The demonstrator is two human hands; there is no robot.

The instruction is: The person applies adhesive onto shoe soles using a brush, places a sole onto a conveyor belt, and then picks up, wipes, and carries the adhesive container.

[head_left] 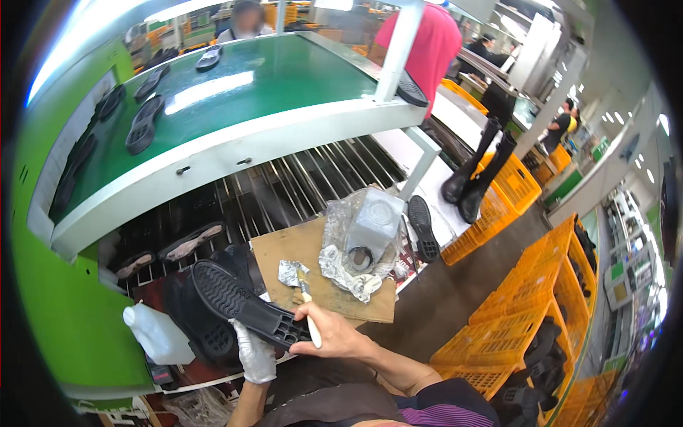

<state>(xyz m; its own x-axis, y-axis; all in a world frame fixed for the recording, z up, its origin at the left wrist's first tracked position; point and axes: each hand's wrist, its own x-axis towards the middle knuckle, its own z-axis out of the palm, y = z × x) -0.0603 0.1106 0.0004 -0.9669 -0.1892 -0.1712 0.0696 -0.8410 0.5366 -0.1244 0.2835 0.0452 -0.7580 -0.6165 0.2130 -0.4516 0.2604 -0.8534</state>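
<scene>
Fingers [242, 337] grip sole's [238, 297] edge near cardboard's [347, 307] bare front.

On the board [288, 249], foil [289, 272] lies near the left edge and a container [378, 215] toward the far right corner, with a held sole [228, 295] by the near left corner, a jug [160, 334] farther left, crates [491, 338] right, and a belt [284, 75] bearing other soles [145, 124] behind.

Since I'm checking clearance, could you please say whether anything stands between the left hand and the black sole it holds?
Only the pale glove on the left hand: it touches the black sole, and nothing else visible lies between.
</scene>
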